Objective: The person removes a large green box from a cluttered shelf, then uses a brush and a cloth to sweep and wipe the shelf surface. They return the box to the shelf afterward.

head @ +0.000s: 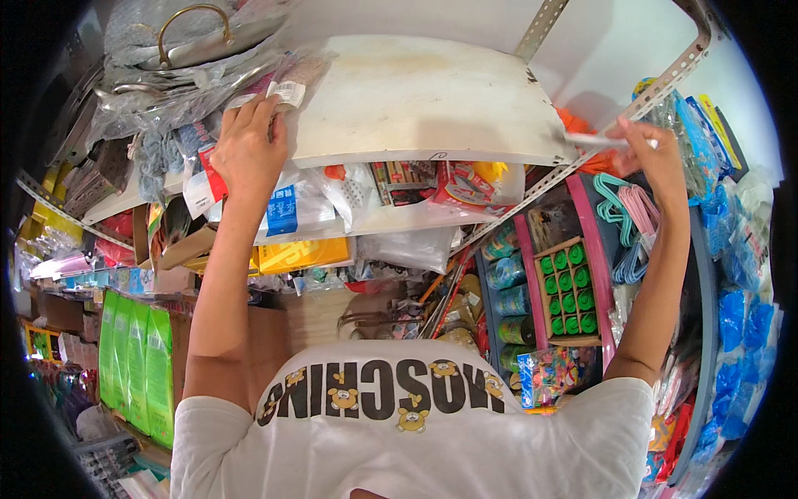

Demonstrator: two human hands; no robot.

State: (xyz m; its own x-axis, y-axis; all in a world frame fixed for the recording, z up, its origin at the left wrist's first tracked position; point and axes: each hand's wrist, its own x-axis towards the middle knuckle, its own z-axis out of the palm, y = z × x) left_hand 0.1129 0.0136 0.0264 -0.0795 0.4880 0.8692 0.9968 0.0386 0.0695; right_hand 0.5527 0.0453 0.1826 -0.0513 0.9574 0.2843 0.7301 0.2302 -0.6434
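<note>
My left hand (251, 145) is at the left end of the white upper shelf board (424, 93), its fingers bent over a plastic-wrapped pack (288, 93) with a white label. Beyond the board's right end, my right hand (651, 153) grips a slim white-handled tool (595, 140), perhaps a brush. Motion blurs this hand and the tool. The tool's dark far end is close to the board's right corner. Brownish stains and small dark marks show on the board.
Plastic-bagged metal lids (193, 50) are piled at the upper left. A perforated metal upright (661, 84) slants beside my right hand. Below the board, a lower shelf (374, 223) carries bagged goods and a red box (461, 187). Clothes hangers (639, 209) hang under my right forearm.
</note>
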